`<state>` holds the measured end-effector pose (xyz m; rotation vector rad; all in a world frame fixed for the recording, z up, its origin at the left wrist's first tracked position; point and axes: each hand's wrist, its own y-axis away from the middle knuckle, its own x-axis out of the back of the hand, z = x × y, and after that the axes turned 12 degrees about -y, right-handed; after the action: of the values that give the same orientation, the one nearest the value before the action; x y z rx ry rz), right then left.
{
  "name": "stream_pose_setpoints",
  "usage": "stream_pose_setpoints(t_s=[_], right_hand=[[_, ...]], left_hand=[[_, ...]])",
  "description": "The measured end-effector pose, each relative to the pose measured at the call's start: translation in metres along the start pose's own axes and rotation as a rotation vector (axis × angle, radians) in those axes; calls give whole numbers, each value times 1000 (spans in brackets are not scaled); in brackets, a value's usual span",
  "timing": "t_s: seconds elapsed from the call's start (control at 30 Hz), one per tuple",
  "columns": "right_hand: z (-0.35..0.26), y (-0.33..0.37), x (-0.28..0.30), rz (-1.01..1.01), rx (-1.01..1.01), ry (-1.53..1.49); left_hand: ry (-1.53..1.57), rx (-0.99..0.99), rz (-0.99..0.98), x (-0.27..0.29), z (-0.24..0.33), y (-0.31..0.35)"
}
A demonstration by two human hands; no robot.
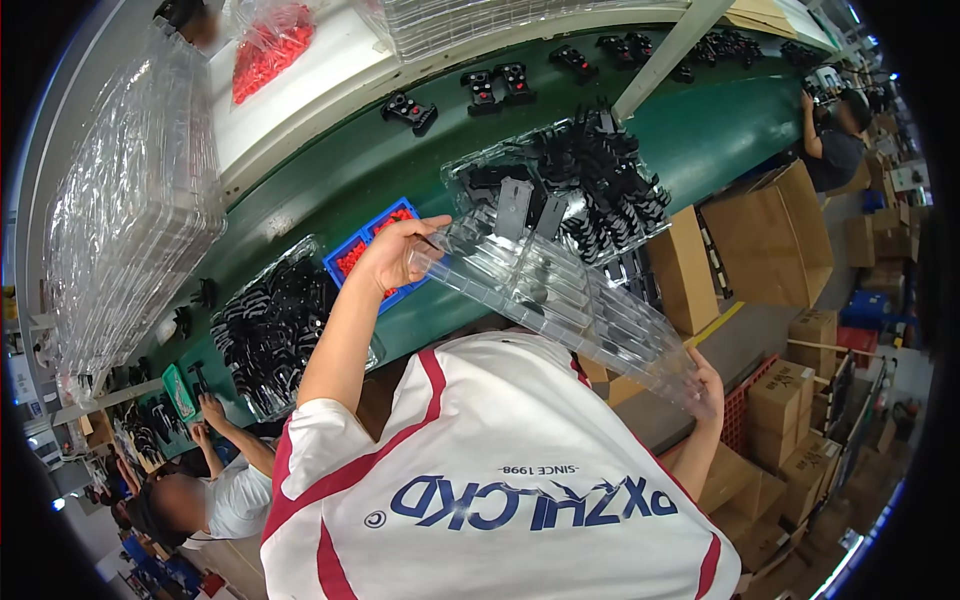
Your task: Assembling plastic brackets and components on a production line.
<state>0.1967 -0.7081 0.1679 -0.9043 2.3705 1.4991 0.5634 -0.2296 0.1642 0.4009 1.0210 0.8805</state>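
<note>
A clear plastic tray (570, 300) with moulded compartments is held slanting in front of my chest, one end up over the bench and the other lower at the right. My left hand (398, 257) grips its upper left end. At its lower right end, my right hand (706, 385) has hold of the edge. Behind the held tray lies another clear tray full of black plastic parts (590, 165), partly hidden by it. Close to my left hand stands a blue divided bin (345, 243) with small red pieces.
Another tray of black parts (275, 335) lies left on the green bench (300, 205). Black devices (482, 90) line the far side. Wrapped clear trays (130, 220) and a bag of red pieces (272, 50) are at left. An open carton (770, 240) stands right. Co-workers work at both ends.
</note>
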Motion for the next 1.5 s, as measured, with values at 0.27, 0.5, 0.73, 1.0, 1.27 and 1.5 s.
stream_pose_setpoints(t_s=[0.27, 0.5, 0.73, 1.0, 1.27, 1.5], right_hand=[[-2, 43, -43, -25, 135, 240], [-33, 42, -32, -126, 648, 359], [-108, 12, -101, -203, 962, 334], [-197, -37, -328, -552, 893, 639], [-140, 10, -532, -845, 1612, 1267], [-108, -81, -650, -881, 1333, 1752]], left_hand=[[4, -67, 13, 1, -20, 28], [-720, -399, -109, -64, 13, 96], [-908, -1102, -171, -100, 38, 124], [-297, -1283, 414, -121, 92, 147], [-302, -1187, 514, -179, 182, 113], [-299, -1035, 213, -181, 184, 113]])
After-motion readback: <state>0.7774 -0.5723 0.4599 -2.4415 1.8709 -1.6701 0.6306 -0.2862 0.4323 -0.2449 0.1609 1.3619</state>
